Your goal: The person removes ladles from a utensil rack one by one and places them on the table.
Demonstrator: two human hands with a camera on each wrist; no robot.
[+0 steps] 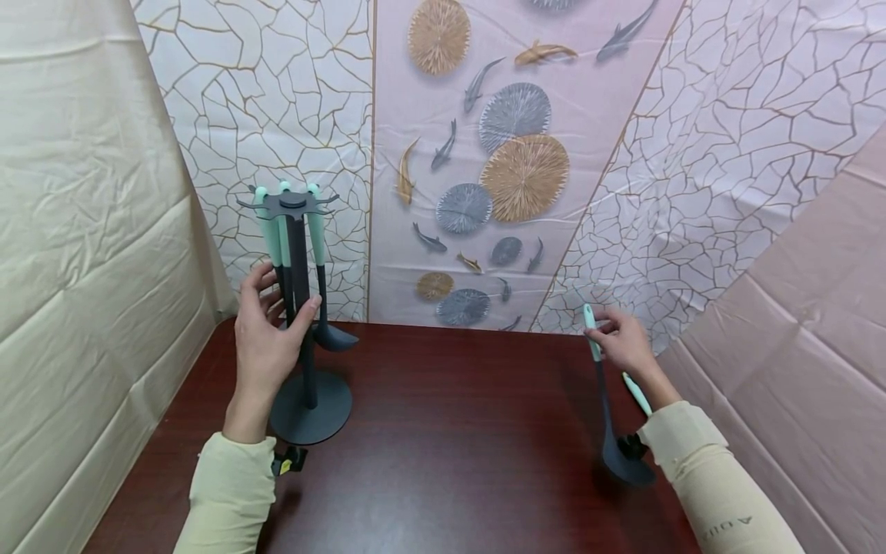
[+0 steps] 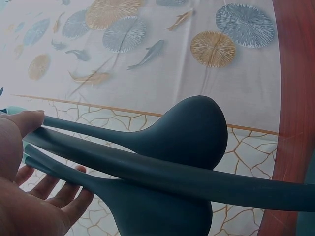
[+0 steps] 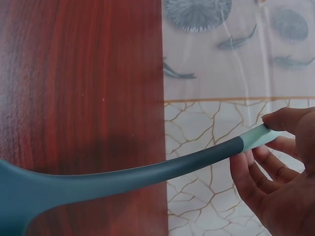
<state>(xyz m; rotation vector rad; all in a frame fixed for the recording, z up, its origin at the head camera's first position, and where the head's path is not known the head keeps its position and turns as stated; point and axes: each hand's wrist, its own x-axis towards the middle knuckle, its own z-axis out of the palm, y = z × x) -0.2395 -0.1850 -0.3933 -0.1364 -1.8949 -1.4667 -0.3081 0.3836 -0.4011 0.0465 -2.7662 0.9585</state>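
Observation:
A black utensil stand (image 1: 299, 254) with a round base stands on the left side of the table, hung with mint-handled cooking utensils. My left hand (image 1: 266, 346) holds the stand around its upright, thumb at the right and fingers at the far left. A hanging ladle (image 1: 335, 337) shows beside the thumb; in the left wrist view, broad dark utensil heads (image 2: 184, 132) lie along the upright. At the right, my right hand (image 1: 626, 342) pinches the mint handle of a dark cooking utensil (image 1: 604, 400). Its wide head points down toward the table, exact kind unclear.
A second mint handle (image 1: 637, 394) lies under my right forearm, its other end hidden. The dark red table (image 1: 450, 446) meets patterned cloth (image 1: 464, 254) at the back. Pale cloth walls (image 1: 90, 231) rise on both sides.

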